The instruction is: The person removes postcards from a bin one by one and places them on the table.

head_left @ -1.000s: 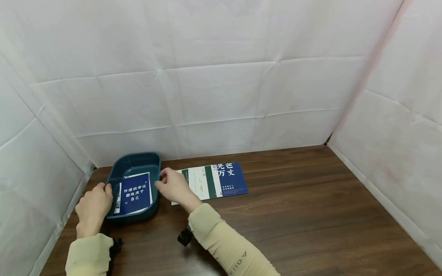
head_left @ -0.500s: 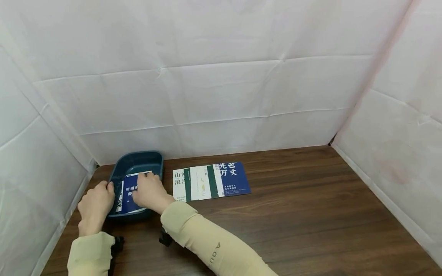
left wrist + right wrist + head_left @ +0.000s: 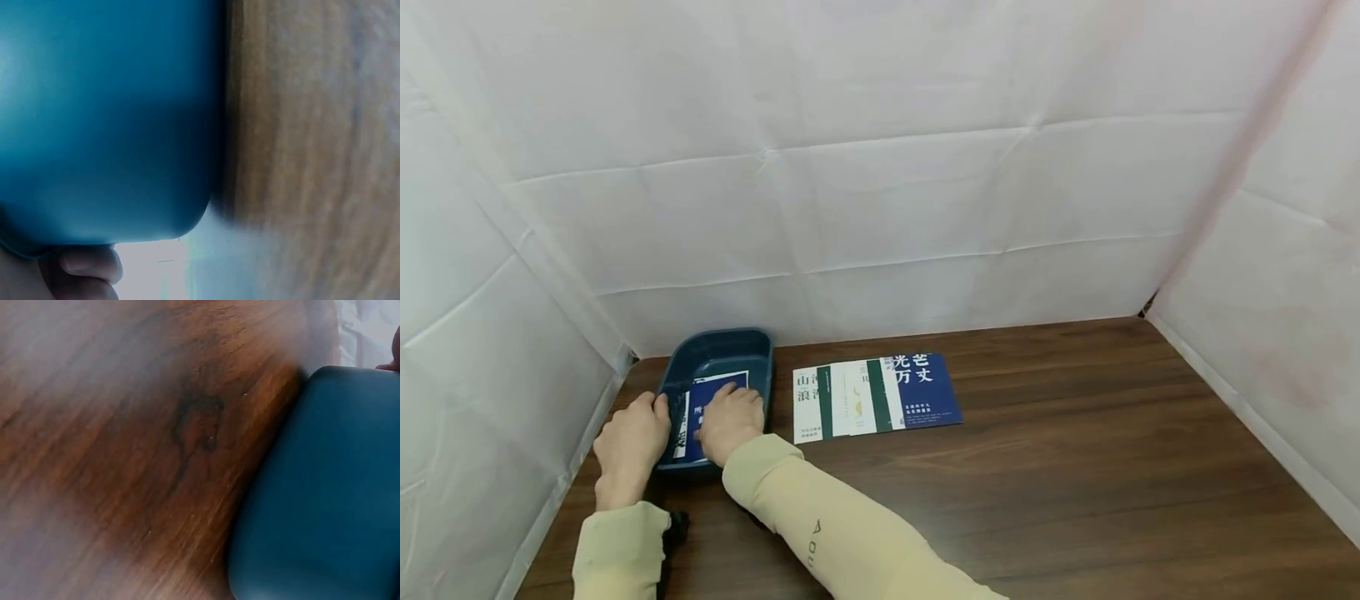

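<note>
A dark teal plastic tray [image 3: 718, 343] stands at the table's back left, with printed cards inside. On top lies a blue card [image 3: 700, 393] with white characters, and a black-and-white card edge shows along its left side. My left hand [image 3: 631, 440] grips the tray's left rim; in the left wrist view its fingertips [image 3: 94, 265] curl over the wall. Inside the tray, my right hand [image 3: 733, 421] is over the right part of the blue card with its fingers bent downward. Its fingertips are hidden, so I cannot tell whether they pinch the card.
Right of the tray, overlapping cards lie in a row: a white card [image 3: 808, 417] with dark characters, a white and green card [image 3: 852, 400], and a blue card [image 3: 931, 400] at the right end. White cloth walls [image 3: 895, 200] enclose the wooden table [image 3: 1037, 492].
My right hand has moved left from beside the card row into the tray, onto the blue card. My left hand stays on the rim. The view has shifted slightly.
</note>
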`<action>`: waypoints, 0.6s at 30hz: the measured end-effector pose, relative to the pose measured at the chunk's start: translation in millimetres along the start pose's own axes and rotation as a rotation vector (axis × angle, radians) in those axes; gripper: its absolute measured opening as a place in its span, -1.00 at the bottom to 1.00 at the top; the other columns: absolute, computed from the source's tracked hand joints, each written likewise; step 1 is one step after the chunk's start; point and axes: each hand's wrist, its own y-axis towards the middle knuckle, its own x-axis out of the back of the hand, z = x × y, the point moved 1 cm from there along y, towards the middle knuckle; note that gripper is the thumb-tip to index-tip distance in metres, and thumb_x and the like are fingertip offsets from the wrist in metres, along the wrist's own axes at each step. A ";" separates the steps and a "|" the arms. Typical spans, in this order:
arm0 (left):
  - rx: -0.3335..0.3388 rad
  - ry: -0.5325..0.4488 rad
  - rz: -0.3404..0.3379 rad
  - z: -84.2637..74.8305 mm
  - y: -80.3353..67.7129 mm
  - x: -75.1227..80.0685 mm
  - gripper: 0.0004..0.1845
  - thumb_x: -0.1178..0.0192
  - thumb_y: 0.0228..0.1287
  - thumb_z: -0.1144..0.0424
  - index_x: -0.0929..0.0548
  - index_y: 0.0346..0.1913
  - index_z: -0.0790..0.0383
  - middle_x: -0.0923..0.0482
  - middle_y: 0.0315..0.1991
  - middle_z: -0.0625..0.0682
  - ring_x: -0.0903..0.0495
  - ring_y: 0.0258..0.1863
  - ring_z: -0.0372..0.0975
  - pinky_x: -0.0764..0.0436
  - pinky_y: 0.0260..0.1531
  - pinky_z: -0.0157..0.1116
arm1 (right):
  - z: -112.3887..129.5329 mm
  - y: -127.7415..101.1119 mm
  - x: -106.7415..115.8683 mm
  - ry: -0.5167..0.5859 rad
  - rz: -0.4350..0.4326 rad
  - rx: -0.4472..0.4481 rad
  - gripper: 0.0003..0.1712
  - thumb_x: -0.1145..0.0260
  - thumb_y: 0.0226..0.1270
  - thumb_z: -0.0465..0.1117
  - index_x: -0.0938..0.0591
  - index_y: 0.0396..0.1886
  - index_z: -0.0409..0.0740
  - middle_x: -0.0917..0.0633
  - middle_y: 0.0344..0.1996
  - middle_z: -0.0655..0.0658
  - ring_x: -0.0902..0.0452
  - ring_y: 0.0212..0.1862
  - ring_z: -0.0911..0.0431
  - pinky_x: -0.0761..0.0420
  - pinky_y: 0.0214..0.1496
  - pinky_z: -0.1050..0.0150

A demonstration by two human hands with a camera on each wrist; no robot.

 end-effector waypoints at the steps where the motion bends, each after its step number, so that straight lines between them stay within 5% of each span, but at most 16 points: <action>1: -0.001 -0.004 -0.001 -0.9 0.8 0.1 -0.49 0.25 0.58 0.06 -0.43 0.16 0.48 -0.48 -0.04 0.56 -0.53 -0.22 0.39 -0.45 -0.33 0.27 | -0.4 0.4 0.2 0.007 -0.002 -0.010 0.03 -0.15 0.17 0.50 -0.24 0.50 0.05 -0.46 0.30 -0.02 -0.37 0.30 0.12 -0.32 0.28 0.30; 11: 0.023 -0.009 0.006 -0.4 0.6 -2.2 -0.50 0.27 0.58 0.05 -0.44 0.14 0.44 -0.50 -0.06 0.53 -0.53 -0.25 0.36 -0.44 -0.34 0.26 | 4.1 4.6 -7.2 0.029 -0.037 -0.074 0.07 -0.30 0.05 0.48 -0.30 0.47 0.05 -0.49 0.23 -0.07 -0.42 0.22 0.10 -0.34 0.25 0.29; 18: 0.005 -0.013 -0.013 1.0 0.5 -1.9 -0.52 0.27 0.58 0.06 -0.47 0.07 0.44 -0.52 -0.13 0.53 -0.54 -0.30 0.35 -0.44 -0.41 0.22 | 1.7 6.2 -8.0 0.119 -0.160 -0.082 0.15 -0.46 -0.09 0.41 -0.30 0.44 -0.03 -0.46 0.17 -0.13 -0.44 0.16 0.07 -0.39 0.22 0.29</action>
